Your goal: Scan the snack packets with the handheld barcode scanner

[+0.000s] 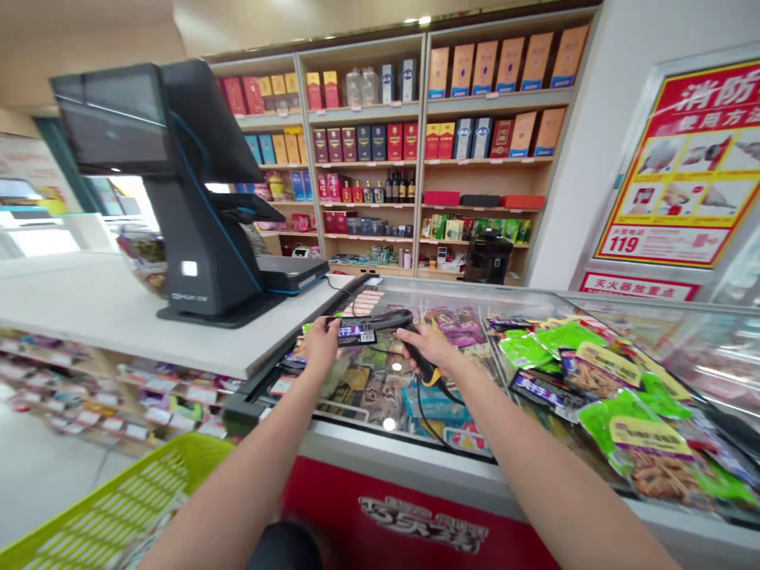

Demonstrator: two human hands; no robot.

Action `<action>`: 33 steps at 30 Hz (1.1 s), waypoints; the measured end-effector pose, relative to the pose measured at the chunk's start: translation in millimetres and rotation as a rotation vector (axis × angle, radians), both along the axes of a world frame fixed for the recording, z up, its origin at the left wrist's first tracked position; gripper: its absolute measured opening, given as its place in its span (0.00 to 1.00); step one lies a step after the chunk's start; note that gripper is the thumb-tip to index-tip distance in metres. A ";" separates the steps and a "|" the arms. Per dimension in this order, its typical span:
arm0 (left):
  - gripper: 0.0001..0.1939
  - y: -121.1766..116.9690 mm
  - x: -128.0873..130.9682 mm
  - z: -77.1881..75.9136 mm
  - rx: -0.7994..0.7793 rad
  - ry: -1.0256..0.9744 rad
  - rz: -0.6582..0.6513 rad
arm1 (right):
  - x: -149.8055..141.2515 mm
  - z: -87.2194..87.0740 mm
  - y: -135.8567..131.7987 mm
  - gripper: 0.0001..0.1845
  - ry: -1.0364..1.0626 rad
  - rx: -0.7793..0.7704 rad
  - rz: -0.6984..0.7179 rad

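One snack packet (356, 332) is pinched at its end by the left grip (322, 345) above the freezer (416, 457); a scanner (397, 319) is clasped by the right grip (432, 348). The packet, judged light, soft and slippery, is best taken by its edge.

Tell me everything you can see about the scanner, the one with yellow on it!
The scanner looks like hard plastic, mostly black, with yellow on its handle. The right hand grips that handle, which slants down from the head. The head points left, towards a dark packet; I can't tell whether they touch. A black cord trails from the handle's bottom. It's held above a glass-topped case.
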State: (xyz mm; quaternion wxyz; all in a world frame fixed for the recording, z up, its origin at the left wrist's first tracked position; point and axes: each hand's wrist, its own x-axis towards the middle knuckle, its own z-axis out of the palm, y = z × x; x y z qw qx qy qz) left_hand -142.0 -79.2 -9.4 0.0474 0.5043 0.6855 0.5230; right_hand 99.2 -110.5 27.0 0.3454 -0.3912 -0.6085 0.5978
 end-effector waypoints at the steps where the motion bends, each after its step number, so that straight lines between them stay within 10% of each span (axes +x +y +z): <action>1: 0.16 -6.3 -17.8 -1.2 -0.022 0.008 0.035 | -11.2 -1.5 -0.4 0.11 -0.004 0.000 0.018; 9: 0.13 -33.5 -105.6 -5.0 -0.209 0.158 0.086 | -78.0 -11.9 -11.7 0.11 -0.046 -0.038 0.139; 18: 0.12 -26.0 -85.4 -5.0 -0.242 0.272 -0.002 | -74.9 -12.4 -11.7 0.11 -0.063 -0.005 0.139; 25: 0.10 -18.2 19.6 13.2 0.032 0.445 -0.089 | 27.0 -2.8 -19.5 0.14 -0.016 0.055 -0.104; 33: 0.16 -20.8 235.1 8.9 -0.382 0.643 -0.626 | 160.2 -8.1 -40.3 0.16 0.042 0.041 -0.535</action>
